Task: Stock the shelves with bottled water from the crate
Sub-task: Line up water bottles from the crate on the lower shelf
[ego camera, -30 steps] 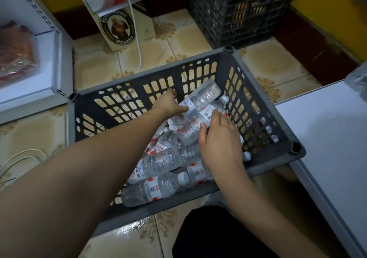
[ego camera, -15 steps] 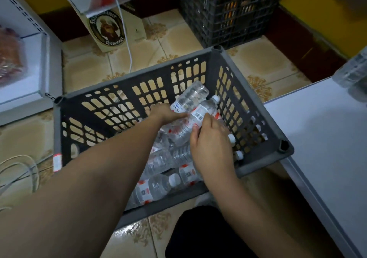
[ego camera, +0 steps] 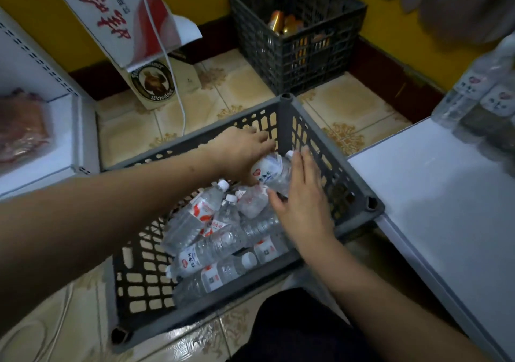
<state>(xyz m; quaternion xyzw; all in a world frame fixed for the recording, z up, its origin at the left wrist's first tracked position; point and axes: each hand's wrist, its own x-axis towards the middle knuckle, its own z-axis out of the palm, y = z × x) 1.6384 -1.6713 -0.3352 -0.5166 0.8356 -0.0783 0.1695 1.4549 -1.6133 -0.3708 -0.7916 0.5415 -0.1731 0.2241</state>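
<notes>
Lifting clear plastic water bottle [ego camera: 271,173] inside grey slotted crate [ego camera: 287,116]: left hand [ego camera: 245,149] cupping far side, right hand [ego camera: 302,194] flat-fingered against near side. Probably heavy, slick, thin-walled; best gripped mid-label.

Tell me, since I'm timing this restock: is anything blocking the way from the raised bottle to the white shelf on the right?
Nothing visible. Both hands hold the bottle above the crate's rim; the shelf beside it is bare there.

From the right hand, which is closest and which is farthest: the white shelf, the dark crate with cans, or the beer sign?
1. White shelf, just right of the right hand.
2. Dark crate, ahead by the wall.
3. Beer sign, far left; close to the crate's rank.
</notes>
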